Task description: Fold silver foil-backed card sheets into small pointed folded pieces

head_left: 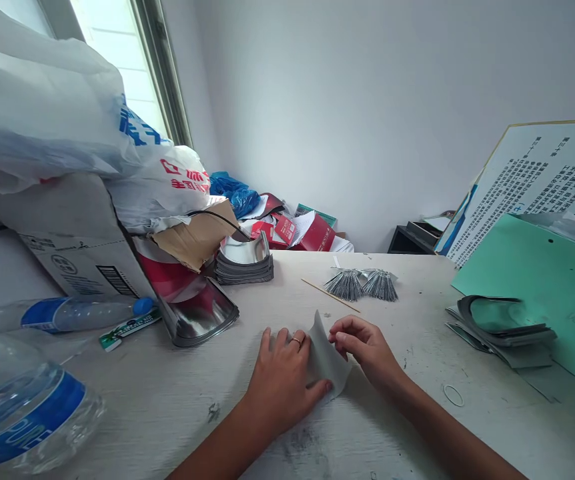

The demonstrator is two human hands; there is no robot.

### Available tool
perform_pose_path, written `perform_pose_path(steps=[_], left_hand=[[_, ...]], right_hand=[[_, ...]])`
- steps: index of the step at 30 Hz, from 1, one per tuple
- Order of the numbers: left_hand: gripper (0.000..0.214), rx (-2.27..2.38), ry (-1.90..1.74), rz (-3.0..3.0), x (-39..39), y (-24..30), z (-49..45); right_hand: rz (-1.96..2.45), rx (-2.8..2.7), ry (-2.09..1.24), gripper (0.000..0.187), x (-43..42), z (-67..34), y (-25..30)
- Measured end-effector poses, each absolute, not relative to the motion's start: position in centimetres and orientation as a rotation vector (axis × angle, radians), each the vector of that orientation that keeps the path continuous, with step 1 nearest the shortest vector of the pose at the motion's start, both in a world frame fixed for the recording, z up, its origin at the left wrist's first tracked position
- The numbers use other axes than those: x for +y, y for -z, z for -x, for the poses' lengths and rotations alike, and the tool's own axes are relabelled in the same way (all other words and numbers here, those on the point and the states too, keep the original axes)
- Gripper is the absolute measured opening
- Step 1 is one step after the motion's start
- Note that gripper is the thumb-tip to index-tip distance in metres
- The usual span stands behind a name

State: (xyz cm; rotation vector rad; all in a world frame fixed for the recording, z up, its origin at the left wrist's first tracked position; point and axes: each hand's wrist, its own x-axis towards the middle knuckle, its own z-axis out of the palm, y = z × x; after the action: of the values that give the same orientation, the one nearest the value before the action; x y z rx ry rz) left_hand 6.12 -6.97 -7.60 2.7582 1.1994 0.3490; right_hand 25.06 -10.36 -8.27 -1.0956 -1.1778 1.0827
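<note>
A thin grey flexible sheet [325, 360] stands curled up on the white table [207, 407] between my hands. My left hand [282, 380], with a ring on one finger, holds its near side against the tabletop. My right hand [362, 347] pinches its upper edge between thumb and fingers. Two fanned bundles of silver strips [346, 285] lie beyond the hands, with a thin wooden stick [330, 295] to their left. Nearer my left hand lies a curved silver piece [197, 313].
A stack of curved metallic pieces [244, 263] stands at the table's back edge. Plastic water bottles [17, 413] and a small tube [130, 328] lie left. A green board [537, 280] holds curved sheets [502, 330] at right. A cardboard box [77, 240] and plastic bags [42, 100] rise at left.
</note>
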Motion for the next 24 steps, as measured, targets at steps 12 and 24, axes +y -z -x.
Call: perform_pose_path(steps=[12,24], left_hand=[[0.044,1.184,-0.313,-2.752,-7.1,7.3,-6.2],[0.041,1.170,-0.336,-2.741,-7.0,7.2,-6.1]], right_hand=[[1.102,-1.622,-0.731,0.026,-9.5,-25.1,9.7],[1.306,-1.908,-0.558,0.050,-10.4,-25.2,9.1]])
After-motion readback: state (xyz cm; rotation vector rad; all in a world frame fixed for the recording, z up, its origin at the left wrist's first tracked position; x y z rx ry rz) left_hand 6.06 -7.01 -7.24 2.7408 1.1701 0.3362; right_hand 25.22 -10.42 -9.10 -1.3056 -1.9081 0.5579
